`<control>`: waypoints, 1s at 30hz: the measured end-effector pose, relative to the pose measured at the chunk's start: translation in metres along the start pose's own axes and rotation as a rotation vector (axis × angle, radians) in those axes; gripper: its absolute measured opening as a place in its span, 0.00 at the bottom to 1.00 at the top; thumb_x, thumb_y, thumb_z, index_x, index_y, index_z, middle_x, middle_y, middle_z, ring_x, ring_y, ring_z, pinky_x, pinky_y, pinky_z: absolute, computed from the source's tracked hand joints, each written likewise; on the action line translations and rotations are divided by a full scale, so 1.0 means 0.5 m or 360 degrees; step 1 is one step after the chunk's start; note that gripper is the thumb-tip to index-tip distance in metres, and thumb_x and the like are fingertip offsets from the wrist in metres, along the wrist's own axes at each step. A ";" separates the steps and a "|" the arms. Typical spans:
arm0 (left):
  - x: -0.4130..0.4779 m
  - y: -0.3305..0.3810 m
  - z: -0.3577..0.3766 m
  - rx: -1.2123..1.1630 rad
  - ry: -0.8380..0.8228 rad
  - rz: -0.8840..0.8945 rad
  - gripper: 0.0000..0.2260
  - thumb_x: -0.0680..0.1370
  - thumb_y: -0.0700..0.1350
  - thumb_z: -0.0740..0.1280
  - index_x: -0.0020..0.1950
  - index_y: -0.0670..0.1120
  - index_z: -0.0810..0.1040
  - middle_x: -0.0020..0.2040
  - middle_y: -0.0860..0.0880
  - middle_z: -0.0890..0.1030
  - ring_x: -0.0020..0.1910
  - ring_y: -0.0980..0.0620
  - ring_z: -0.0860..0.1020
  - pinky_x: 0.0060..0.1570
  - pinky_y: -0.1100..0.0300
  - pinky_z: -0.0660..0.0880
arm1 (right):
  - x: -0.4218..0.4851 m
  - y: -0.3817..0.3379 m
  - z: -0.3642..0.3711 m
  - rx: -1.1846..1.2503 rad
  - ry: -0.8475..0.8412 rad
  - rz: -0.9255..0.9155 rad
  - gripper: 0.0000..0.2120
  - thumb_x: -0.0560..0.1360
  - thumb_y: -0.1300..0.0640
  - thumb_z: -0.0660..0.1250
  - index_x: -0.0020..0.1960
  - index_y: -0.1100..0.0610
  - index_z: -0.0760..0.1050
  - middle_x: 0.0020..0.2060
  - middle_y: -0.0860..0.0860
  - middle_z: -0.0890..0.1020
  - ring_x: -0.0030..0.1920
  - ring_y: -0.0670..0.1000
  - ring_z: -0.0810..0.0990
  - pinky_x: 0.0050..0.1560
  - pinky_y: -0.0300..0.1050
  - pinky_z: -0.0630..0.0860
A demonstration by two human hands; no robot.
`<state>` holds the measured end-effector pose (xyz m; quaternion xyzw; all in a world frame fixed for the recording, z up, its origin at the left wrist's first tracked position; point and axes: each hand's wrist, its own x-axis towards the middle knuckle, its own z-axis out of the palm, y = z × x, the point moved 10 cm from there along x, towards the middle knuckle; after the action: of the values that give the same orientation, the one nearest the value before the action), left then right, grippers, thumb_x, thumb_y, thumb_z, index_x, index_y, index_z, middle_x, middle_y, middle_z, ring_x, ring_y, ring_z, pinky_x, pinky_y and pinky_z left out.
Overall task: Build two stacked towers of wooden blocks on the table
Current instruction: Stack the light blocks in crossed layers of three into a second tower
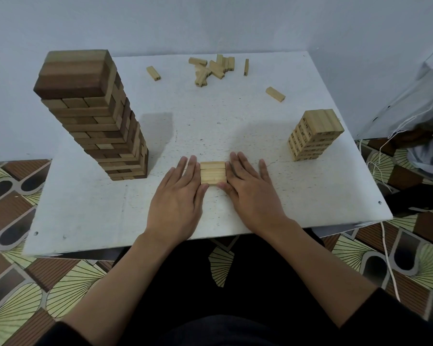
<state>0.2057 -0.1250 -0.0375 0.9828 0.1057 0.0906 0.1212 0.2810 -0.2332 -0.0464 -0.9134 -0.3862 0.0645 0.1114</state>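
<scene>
Dark tower (93, 116) is the biggest thing going, standing tall at the far left of the white bench (210, 216), many layers high with a tidy top, so that one looks pretty much finished. Pale tower (313, 136) over on the right is much shorter, only a handful of layers of numbered blocks, so it's maybe partway at best. Next down in size, the person's left hand (178, 196) and right hand (250, 188) lie flat on the bench near the front edge, fingers straight and relaxed, not gripping anything, just pressing in from either side. Between them sits a little row (213, 173) of pale blocks, touching both hands, apparently being squared up as a fresh layer. A loose pile (213, 68) waits at the far edge, with a few singles (275, 94) scattered around it. Plenty left to stack, by the look of it.
</scene>
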 end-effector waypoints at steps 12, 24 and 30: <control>0.001 0.003 0.007 0.0076 -0.0060 -0.0008 0.27 0.86 0.53 0.45 0.80 0.40 0.61 0.82 0.46 0.59 0.82 0.48 0.54 0.80 0.51 0.52 | -0.001 -0.002 -0.011 -0.0022 0.0058 -0.0009 0.39 0.79 0.37 0.34 0.80 0.57 0.59 0.81 0.52 0.56 0.81 0.49 0.48 0.80 0.57 0.41; -0.002 -0.001 0.001 0.0030 -0.0042 -0.0021 0.26 0.86 0.53 0.46 0.80 0.41 0.63 0.81 0.48 0.61 0.81 0.50 0.55 0.80 0.52 0.53 | 0.000 0.000 -0.013 -0.0070 0.0038 0.0005 0.39 0.78 0.36 0.33 0.80 0.55 0.58 0.81 0.51 0.56 0.81 0.48 0.48 0.80 0.55 0.42; 0.002 -0.005 0.000 0.0008 -0.0059 0.0003 0.27 0.85 0.55 0.46 0.80 0.42 0.64 0.81 0.49 0.62 0.81 0.51 0.56 0.79 0.52 0.55 | -0.002 0.008 -0.018 0.0006 0.0072 0.0015 0.38 0.79 0.34 0.37 0.79 0.53 0.61 0.80 0.49 0.57 0.81 0.46 0.49 0.80 0.54 0.44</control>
<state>0.2061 -0.1226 -0.0381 0.9847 0.1027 0.0724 0.1204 0.2849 -0.2381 -0.0387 -0.9162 -0.3792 0.0450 0.1216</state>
